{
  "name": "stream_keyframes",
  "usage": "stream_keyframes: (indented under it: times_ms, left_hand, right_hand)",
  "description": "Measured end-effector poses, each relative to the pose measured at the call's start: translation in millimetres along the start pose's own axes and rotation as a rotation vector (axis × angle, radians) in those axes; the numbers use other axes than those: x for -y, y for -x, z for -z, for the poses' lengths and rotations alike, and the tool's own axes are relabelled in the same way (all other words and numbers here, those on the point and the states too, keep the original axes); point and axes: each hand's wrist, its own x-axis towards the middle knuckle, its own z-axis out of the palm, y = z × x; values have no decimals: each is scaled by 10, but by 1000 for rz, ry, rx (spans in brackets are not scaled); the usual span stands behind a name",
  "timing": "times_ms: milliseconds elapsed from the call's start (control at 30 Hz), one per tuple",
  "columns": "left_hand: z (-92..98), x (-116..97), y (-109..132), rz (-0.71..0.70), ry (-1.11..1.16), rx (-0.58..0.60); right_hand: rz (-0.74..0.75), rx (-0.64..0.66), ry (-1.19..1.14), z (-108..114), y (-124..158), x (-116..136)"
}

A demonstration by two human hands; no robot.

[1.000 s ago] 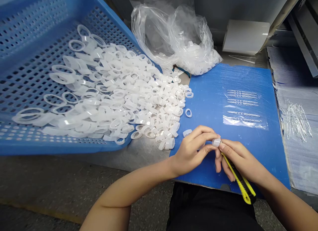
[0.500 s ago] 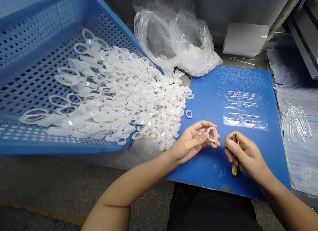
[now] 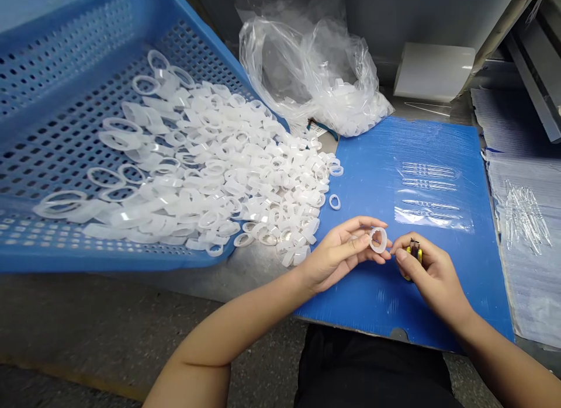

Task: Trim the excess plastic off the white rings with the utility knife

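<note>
Head view: since half a second ago the right hand has slid left, so its fingertip now almost meets the ring. A second ago the ring was hidden between both hands. The left hand, lower centre of the frame, has barely moved. Its fingers pinch the ring by the rim, hole facing the camera. The ring is a short, milky, translucent plastic band. The right fingers are curled tight round a knife, of which only the yellow body and dark metal tip show. Both hands hover over a ribbed blue board on the grey counter. At left, a heap of like rings spills from a perforated blue basket. A crinkled clear bag sits top centre.
</note>
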Motion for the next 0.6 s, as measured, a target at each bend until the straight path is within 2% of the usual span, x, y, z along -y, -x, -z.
stream_keyframes:
  times_ms: [167,300,400,467,533,600]
  left_hand:
    - [49,39,-46,78,25,-61]
    - [56,59,-25,49,-222,-82]
    - [31,3,16,-23,-627,-67]
    - [31,-70,30,-168,-991,-111]
    - [65,-153,19,-311,-1329,-226]
    - [134,-223,-17,-327,-1592,-389]
  right_hand:
    - [-60,0,-30,-2,1,-38]
    - [-52,3,3,-6,15,-42]
    - [-36,-1,20,-14,13,-28]
    - [-30,-3,20,-18,9,-25]
    - [-27,-2,16,-20,5,-27]
    - [-27,3,9,-22,4,-29]
